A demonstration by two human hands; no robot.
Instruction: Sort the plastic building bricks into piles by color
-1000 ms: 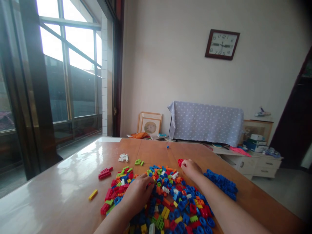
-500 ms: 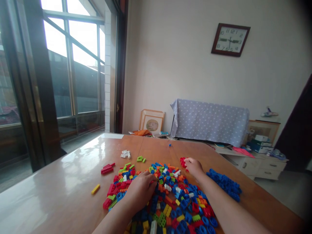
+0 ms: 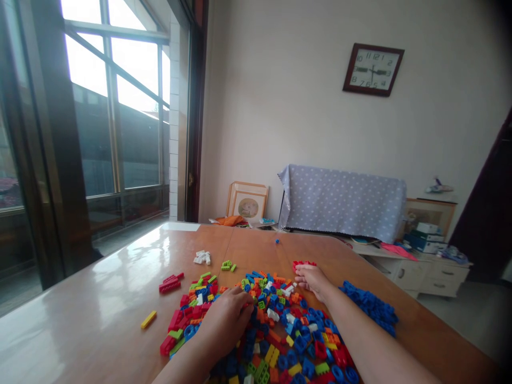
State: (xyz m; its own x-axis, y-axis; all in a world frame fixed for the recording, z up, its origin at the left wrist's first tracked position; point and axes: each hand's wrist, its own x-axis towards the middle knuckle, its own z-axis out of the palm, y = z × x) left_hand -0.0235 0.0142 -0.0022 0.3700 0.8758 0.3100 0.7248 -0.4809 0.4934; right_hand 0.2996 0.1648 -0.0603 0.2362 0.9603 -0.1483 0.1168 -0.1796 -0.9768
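Observation:
A big mixed heap of plastic toy bricks (image 3: 272, 354) in red, blue, green, yellow, orange and white is spread over the table. My left hand (image 3: 230, 322) rests on its left side, fingers curled down among the pieces; whatever they grip is hidden. At the heap's far right edge, my right hand (image 3: 314, 281) hovers with its fingers loosely apart and nothing visible in them. Just beyond those fingertips lies a small group of red bricks (image 3: 306, 263).
Blue bricks (image 3: 370, 308) are massed right of my right forearm. Along the far left lie white bricks (image 3: 202, 257), green bricks (image 3: 228, 265), red bricks (image 3: 171, 284) and a yellow brick (image 3: 149, 319). A small blue piece (image 3: 277, 241) sits near the far edge of the wooden table (image 3: 100, 314).
My right hand has drawn back from the red group toward the heap, and its fingers have loosened. The left hand stays over the heap. The camera view has shifted slightly.

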